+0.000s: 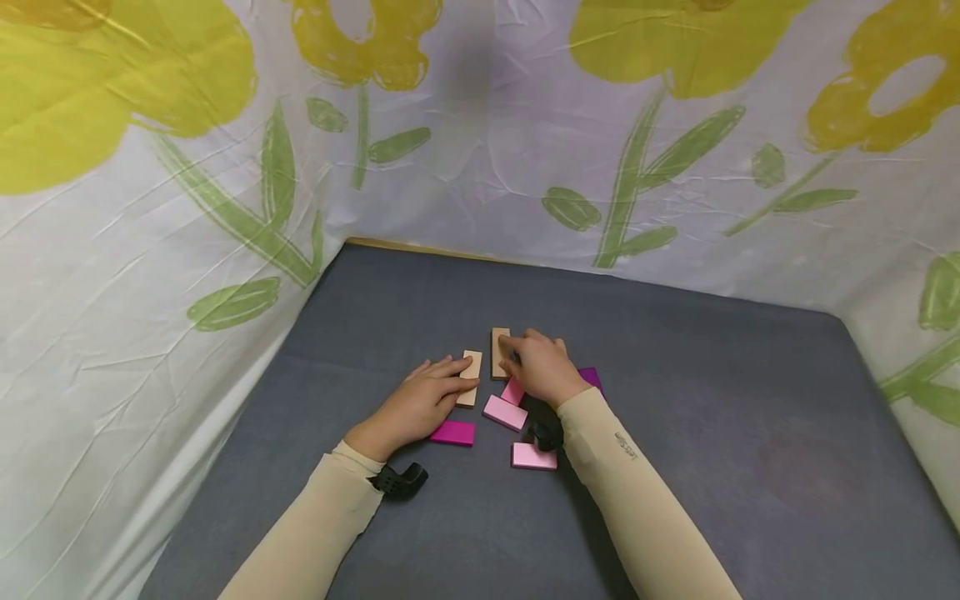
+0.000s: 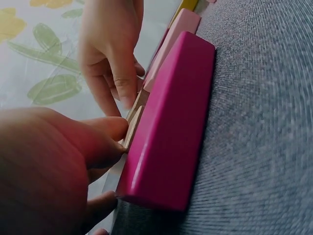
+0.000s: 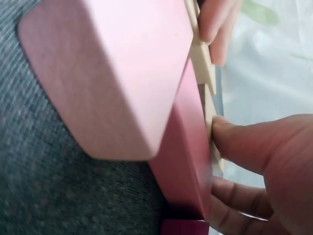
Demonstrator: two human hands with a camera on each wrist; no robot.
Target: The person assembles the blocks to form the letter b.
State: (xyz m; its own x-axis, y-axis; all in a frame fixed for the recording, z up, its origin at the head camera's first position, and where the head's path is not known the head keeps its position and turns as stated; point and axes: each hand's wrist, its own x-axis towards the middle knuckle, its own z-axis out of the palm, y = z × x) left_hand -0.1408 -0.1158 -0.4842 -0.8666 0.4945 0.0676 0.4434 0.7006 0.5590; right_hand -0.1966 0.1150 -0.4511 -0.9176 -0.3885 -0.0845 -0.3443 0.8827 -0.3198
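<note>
Positioning the pale block (image 1: 472, 372) and the tan block (image 1: 497, 354) on the bench (image 1: 712, 417) is judged the step in hand; the next move likely calls for light fingertip adjustment. At left, the left hand (image 1: 422, 402), extended, touches the pale block, its long axis near-to-far, far end slightly right. Farther and right, the tan block points straight far, the right hand (image 1: 546, 367) touching its right side; whether it grips cannot be confirmed.

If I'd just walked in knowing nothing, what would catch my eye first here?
Probably the big yellow flowers printed on the white cloth behind the dark table. Then the left hand and right hand, each touching a pale wooden block near the middle. In the left wrist view, a magenta block looms large in the centre.
</note>
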